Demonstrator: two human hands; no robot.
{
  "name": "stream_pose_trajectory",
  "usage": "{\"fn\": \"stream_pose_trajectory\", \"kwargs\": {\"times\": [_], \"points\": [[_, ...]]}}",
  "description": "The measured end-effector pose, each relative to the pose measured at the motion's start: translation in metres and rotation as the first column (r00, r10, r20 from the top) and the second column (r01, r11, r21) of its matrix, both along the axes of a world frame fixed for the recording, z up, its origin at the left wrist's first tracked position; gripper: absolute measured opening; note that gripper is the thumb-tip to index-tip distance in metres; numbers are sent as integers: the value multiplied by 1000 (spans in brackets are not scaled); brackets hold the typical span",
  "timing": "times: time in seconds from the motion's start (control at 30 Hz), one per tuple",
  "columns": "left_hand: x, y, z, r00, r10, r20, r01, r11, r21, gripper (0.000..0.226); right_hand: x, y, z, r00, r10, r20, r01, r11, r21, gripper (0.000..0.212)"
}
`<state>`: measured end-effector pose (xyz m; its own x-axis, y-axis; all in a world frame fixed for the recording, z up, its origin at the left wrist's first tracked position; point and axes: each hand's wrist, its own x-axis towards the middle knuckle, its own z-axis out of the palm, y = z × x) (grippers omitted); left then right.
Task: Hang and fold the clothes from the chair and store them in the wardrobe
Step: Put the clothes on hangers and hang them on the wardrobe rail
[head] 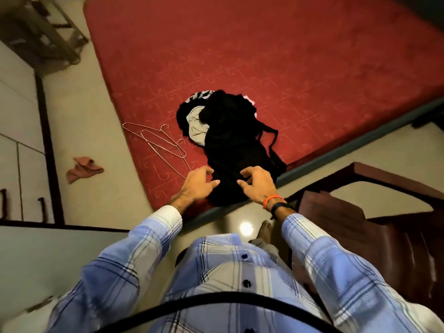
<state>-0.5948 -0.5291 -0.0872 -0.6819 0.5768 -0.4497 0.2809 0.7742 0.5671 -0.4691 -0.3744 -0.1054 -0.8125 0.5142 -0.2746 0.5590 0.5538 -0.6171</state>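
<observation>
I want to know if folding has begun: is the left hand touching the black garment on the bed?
Cannot tell. In the head view the left hand overlaps the edge of the black garment, fingers loosely curled, but from above contact or hovering cannot be separated.

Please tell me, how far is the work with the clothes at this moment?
Early stage. Done: the pile of clothes lies on the red bed, and the chair looks bare. In hand: left hand and right hand reach over the black garment's near edge. Left: the wire hangers lie unused; nothing is folded or stored.
</observation>
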Motion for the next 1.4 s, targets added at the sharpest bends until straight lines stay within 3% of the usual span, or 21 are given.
{"fn": "stream_pose_trajectory", "kwargs": {"times": [0.33,0.5,0.9,1.1,1.4], "points": [[-20,82,6,970,244,-11,-244,970,-13,47,-58,117,-5,983,182,-17,-183,982,-48,29],[-39,111,1,956,293,14,-293,956,-20,48,-88,151,-17,982,187,4,-186,980,-75,27],[-144,181,-35,963,227,147,-237,970,52,46,-168,199,-25,986,123,117,-115,991,-74,30],[-185,195,-55,971,176,164,-181,983,14,46,-212,205,-34,978,97,183,-81,992,-93,31],[-216,204,-83,945,236,226,-229,972,-57,45,-266,215,-67,888,309,340,-263,949,-175,43]]}}
